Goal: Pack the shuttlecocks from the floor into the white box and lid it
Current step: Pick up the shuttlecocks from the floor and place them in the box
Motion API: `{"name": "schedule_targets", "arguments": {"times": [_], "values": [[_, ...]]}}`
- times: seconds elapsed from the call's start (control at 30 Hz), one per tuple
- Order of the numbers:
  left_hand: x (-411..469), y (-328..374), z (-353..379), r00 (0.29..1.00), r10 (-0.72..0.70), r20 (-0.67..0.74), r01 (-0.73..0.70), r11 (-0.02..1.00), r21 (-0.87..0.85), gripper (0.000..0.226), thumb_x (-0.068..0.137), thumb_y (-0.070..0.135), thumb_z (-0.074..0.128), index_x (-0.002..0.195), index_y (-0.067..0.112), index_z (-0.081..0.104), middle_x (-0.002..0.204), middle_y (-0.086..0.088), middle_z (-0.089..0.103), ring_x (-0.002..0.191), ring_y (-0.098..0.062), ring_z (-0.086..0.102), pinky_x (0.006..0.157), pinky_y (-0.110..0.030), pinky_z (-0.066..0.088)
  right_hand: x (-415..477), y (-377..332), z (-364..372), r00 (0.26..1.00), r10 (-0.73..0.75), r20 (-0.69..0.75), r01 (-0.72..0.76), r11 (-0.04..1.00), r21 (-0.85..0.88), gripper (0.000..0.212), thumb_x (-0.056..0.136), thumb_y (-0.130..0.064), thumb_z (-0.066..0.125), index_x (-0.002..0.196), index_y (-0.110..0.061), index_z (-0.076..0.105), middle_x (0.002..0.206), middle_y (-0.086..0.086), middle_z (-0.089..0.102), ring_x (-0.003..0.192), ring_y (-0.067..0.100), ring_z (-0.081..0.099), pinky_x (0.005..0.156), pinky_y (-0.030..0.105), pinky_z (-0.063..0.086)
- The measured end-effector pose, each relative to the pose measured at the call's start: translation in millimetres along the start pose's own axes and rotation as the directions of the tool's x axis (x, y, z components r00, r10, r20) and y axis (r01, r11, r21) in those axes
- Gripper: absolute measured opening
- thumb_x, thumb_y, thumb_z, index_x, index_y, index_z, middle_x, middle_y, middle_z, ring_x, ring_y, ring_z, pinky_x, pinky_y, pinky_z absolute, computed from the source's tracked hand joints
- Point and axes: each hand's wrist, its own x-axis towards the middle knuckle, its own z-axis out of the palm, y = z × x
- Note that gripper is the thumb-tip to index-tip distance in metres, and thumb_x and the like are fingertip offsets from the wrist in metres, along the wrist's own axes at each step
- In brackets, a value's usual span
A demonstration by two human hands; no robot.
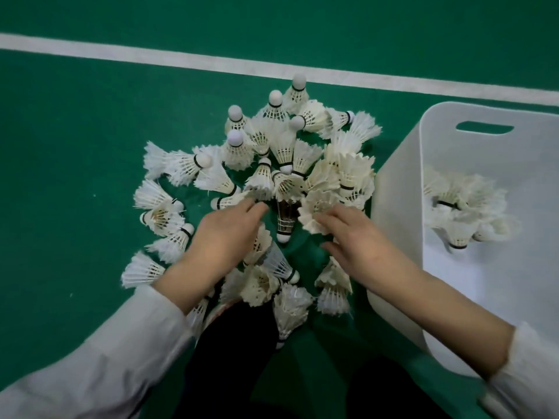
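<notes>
reaching palm-down into the feathery shuttlecocks [284, 152], the left hand [223, 234] has fingers pressed together; the right hand [354, 234] spreads its fingers on feathers.

Tally before me: white box [399, 207], one; dark-feathered shuttlecock [286, 217], one; white shuttlecocks [284, 146] on the floor [75, 131], roughly thirty; in the box, several, uncountable.

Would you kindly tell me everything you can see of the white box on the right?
The white box looks like matte plastic with rounded corners and an oval handle slot in its far wall. It stands open on the green floor, right of the loose pile; no lid shows. A small heap of shuttlecocks lies inside. The pile's nearest feathers seem to touch its left wall, and the right forearm crosses its near corner.
</notes>
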Motion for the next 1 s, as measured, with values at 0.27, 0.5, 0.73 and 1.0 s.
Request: {"name": "schedule_targets", "arguments": {"times": [0.27,0.5,0.73,1.0], "values": [[11.6,-36.9,21.0,0.999,0.002,0.033,-0.008,0.982,0.189,0.063,0.072,-0.011,0.057,0.128,0.014,0.046,0.097,-0.012,0.046,0.073,-0.022,0.04,0.05,-0.032,0.027,1.0,2.5,-2.3,0.998,0.058,0.007,-0.058,0.996,0.069,0.012,0.075,-0.001,0.069,0.087,-0.004,0.065,0.086,0.009,0.059,0.078,0.026,0.058,0.069,0.036,0.05],[6.4,-41.3,22.0,0.983,-0.005,-0.185,0.041,0.981,0.191,0.022,0.063,-0.002,0.076,0.076,0.0,0.058,0.08,-0.015,0.049,0.071,-0.028,0.045,0.045,-0.032,0.036,-1.8,1.6,-6.1,0.996,0.084,0.025,-0.085,0.994,0.071,0.006,0.082,-0.009,0.065,0.087,-0.005,0.067,0.088,0.007,0.06,0.08,0.024,0.059,0.071,0.03,0.048],[-9.5,-13.8,3.9,0.933,0.141,-0.332,-0.163,0.986,-0.038,0.019,0.091,0.021,0.056,0.082,0.004,0.057,0.096,-0.009,0.059,0.091,-0.023,0.053,0.06,-0.033,0.052,-2.7,-0.6,-9.3,0.995,0.095,-0.013,-0.094,0.995,0.044,0.015,0.089,-0.021,0.059,0.09,-0.009,0.067,0.087,0.004,0.061,0.077,0.023,0.06,0.064,0.039,0.053],[0.4,10.0,-6.6,0.984,-0.08,-0.157,-0.003,0.883,-0.468,0.015,0.095,0.027,0.048,0.088,0.015,0.042,0.07,0.002,0.052,0.063,-0.019,0.052,0.056,-0.036,0.041,-3.5,0.2,-9.2,0.993,0.116,-0.029,-0.114,0.992,0.052,0.013,0.088,-0.018,0.059,0.09,-0.007,0.066,0.087,0.005,0.06,0.076,0.023,0.059,0.063,0.037,0.052]]}}
